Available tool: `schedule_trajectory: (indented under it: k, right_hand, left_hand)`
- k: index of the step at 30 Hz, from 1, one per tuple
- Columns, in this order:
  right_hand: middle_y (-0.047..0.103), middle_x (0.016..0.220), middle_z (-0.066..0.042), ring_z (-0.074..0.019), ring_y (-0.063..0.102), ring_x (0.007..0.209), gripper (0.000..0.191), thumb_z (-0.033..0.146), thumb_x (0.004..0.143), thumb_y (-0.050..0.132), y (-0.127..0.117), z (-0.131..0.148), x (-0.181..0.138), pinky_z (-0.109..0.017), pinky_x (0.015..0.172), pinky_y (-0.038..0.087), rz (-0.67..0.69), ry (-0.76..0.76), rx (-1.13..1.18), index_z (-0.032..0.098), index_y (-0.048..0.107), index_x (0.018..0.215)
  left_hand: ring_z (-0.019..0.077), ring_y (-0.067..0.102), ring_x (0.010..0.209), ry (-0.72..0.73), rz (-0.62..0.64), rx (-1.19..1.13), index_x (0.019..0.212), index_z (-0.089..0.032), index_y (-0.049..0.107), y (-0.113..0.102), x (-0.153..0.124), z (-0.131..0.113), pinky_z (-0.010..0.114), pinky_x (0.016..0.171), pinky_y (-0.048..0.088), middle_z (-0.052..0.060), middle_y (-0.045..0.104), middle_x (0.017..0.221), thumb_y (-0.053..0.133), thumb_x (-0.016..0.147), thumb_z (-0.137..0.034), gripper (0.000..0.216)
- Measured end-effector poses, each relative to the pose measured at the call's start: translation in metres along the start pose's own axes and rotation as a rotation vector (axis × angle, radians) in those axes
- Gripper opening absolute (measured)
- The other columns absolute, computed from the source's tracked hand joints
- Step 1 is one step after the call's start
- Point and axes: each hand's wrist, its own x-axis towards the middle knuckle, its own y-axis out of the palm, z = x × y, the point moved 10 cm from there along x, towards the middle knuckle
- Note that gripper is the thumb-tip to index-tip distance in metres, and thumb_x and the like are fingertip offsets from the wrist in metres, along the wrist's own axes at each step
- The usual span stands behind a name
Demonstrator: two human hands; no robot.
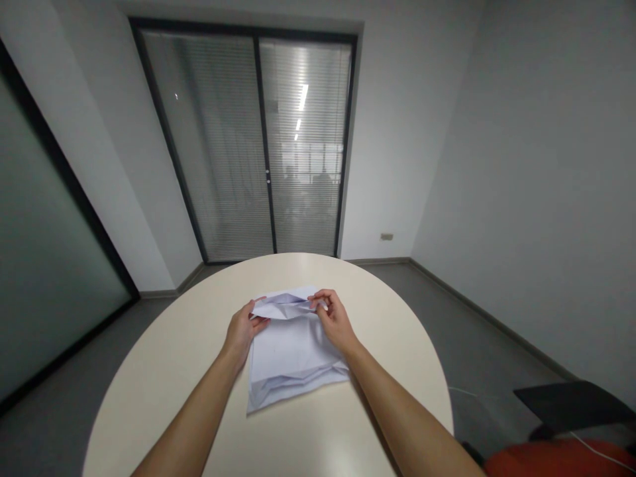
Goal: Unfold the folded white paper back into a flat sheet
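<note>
the left hand (240,332) pinches 1 end of a creased fold (281,309) in the white paper (285,344) between thumb and fingers; the right hand (336,323) pinches the other end. the paper lies on a round cream table (169,371), its near edge also creased. a red chair seat (556,460) is at right; beyond the table stand 2 glass panels (223,146) with blinds (308,205).

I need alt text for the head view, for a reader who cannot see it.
The left hand and right hand hold creased white paper near its far edge, over a round cream table. Beyond are dark-framed glass panels with blinds; a red seat shows lower right.
</note>
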Motion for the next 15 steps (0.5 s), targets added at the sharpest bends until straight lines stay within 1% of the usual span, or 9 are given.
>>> schedule_trajectory:
  k: [2, 4, 7, 9, 12, 15]
  right_hand:
    - [0.064, 0.087, -0.002, -0.0205, 0.064, 0.098, 0.015, 0.019, 0.091, 0.05, 0.001, 0.0, 0.0, -0.035, 0.085, 0.048, 0.019, -0.004, -0.014, 0.024, 0.055, 0.104]
    - [0.063, 0.085, -0.001, -0.0197, 0.064, 0.093, 0.021, 0.014, 0.087, 0.049, 0.0, 0.001, 0.001, -0.035, 0.085, 0.047, 0.022, -0.008, -0.025, 0.024, 0.057, 0.103]
    - [0.063, 0.083, 0.0, -0.0184, 0.062, 0.087, 0.025, 0.012, 0.082, 0.047, -0.003, 0.0, 0.001, -0.034, 0.085, 0.046, 0.001, -0.014, -0.032, 0.023, 0.058, 0.102]
    - [0.063, 0.084, 0.0, -0.0178, 0.061, 0.083, 0.027, 0.012, 0.08, 0.047, -0.004, -0.002, 0.002, -0.034, 0.083, 0.046, -0.009, -0.005, -0.038, 0.022, 0.059, 0.102]
    - [0.064, 0.083, -0.001, -0.0194, 0.063, 0.089, 0.028, 0.012, 0.078, 0.047, -0.005, -0.003, 0.002, -0.034, 0.083, 0.047, -0.01, 0.009, -0.039, 0.022, 0.061, 0.1]
    - [0.065, 0.083, -0.002, -0.0231, 0.064, 0.106, 0.024, 0.012, 0.076, 0.047, -0.004, -0.002, 0.002, -0.036, 0.089, 0.047, 0.002, 0.02, -0.022, 0.023, 0.061, 0.092]
  left_hand:
    - [0.0176, 0.071, 0.081, 0.027, 0.04, 0.008, 0.103, -0.011, 0.075, 0.002, 0.0, -0.003, 0.026, 0.068, 0.058, 0.014, 0.074, 0.11, 0.058, 0.085, -0.029, 0.03]
    - [0.0214, 0.071, 0.092, 0.084, 0.088, 0.061, 0.102, -0.014, 0.076, 0.005, -0.001, -0.008, 0.026, 0.069, 0.057, 0.013, 0.073, 0.117, 0.065, 0.078, -0.034, 0.033]
    - [0.0284, 0.065, 0.112, 0.166, 0.189, 0.221, 0.107, -0.018, 0.075, 0.015, -0.005, -0.014, 0.028, 0.072, 0.057, 0.012, 0.069, 0.127, 0.075, 0.071, -0.044, 0.044]
    - [0.0309, 0.063, 0.116, 0.186, 0.224, 0.337, 0.11, -0.018, 0.075, 0.02, -0.007, -0.013, 0.031, 0.074, 0.058, 0.013, 0.069, 0.128, 0.079, 0.068, -0.048, 0.052]
    - [0.0322, 0.064, 0.113, 0.212, 0.185, 0.456, 0.108, -0.018, 0.075, 0.019, -0.007, -0.014, 0.033, 0.075, 0.057, 0.014, 0.07, 0.125, 0.082, 0.061, -0.049, 0.057]
    - [0.0308, 0.066, 0.109, 0.248, 0.13, 0.497, 0.098, -0.016, 0.077, 0.015, -0.005, -0.016, 0.033, 0.079, 0.056, 0.013, 0.075, 0.113, 0.078, 0.064, -0.053, 0.05]
